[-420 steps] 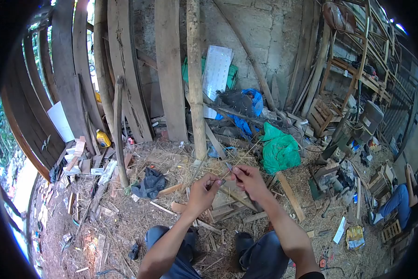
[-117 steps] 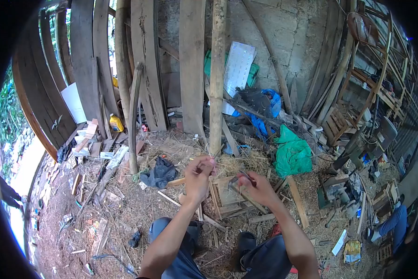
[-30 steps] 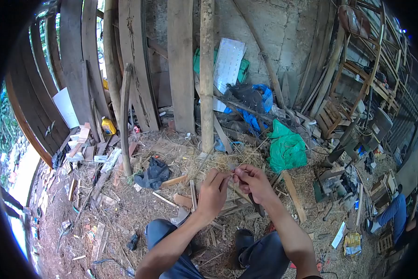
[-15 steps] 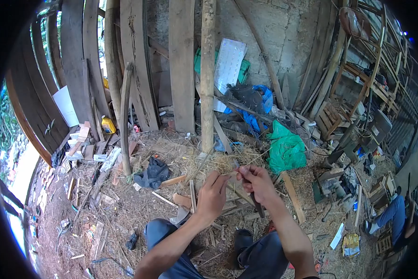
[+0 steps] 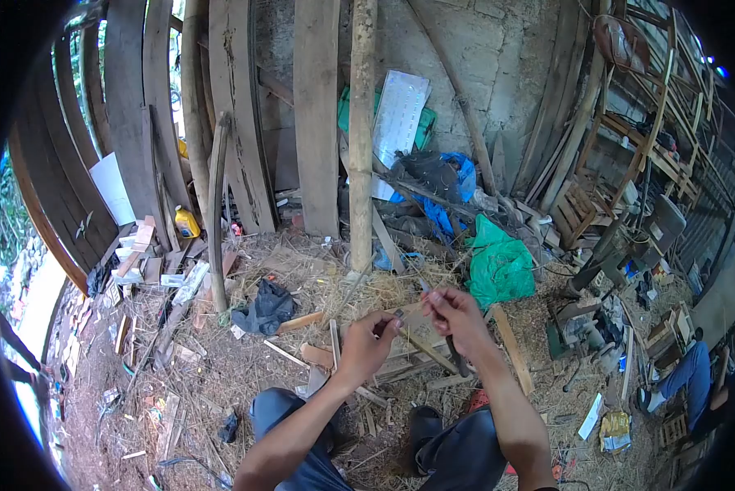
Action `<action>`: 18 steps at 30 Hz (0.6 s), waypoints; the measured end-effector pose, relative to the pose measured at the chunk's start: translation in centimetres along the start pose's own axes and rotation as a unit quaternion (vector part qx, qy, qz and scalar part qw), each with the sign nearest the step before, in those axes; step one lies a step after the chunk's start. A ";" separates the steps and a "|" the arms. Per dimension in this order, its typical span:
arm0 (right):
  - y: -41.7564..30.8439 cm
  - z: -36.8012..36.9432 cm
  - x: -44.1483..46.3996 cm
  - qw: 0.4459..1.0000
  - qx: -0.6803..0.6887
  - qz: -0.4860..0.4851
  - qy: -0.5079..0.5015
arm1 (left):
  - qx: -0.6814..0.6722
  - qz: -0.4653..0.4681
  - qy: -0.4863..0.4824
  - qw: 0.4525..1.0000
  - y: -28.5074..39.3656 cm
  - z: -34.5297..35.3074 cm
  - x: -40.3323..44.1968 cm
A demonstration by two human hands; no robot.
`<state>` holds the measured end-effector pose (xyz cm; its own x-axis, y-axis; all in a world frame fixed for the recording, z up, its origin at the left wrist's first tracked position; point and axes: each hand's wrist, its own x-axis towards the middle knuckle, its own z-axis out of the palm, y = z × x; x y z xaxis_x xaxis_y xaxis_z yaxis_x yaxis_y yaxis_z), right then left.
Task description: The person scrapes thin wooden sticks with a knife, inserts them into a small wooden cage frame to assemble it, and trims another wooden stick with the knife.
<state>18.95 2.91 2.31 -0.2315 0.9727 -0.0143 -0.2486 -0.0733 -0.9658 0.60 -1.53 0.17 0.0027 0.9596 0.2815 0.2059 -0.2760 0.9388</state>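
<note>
Near the middle of the head view, my left hand (image 5: 368, 344) is closed, thumb against forefinger, on a small thin piece too small to name. To its right, my right hand (image 5: 459, 322) is wrapped round a knife (image 5: 458, 358). Its dark handle hangs below the palm and a thin grey blade tip points up past the fingers. A small gap separates the hands. Sticks and wood pieces (image 5: 420, 348) lie on the ground beneath them.
A bamboo pole (image 5: 361, 164) stands ahead. Beyond the hands are a green bag (image 5: 499, 262) and a black cloth or bag (image 5: 266, 308). A plank (image 5: 512, 350) lies to the right. At the far right a seated person's leg (image 5: 685, 378) shows; another person's limbs are at the left edge.
The hands have moved apart from their nearly touching position. The right hand is slightly higher, with the knife still in it, and the view has shifted slightly.
</note>
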 end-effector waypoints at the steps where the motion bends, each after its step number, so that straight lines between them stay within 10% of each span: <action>1: 0.3 0.6 -0.1 0.999 -0.004 0.020 -0.030 | 0.017 0.019 0.021 0.999 0.2 0.3 -0.1; 18: -0.1 0.3 -0.1 0.996 0.016 0.077 -0.040 | 0.014 -0.006 -0.004 1.000 0.5 -0.2 -0.1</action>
<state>18.73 2.76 2.51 -0.3433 0.9287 -0.1400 -0.2345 -0.2291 -0.9447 0.46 -1.74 0.64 0.0084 0.9630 0.2694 0.2328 -0.2639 0.9361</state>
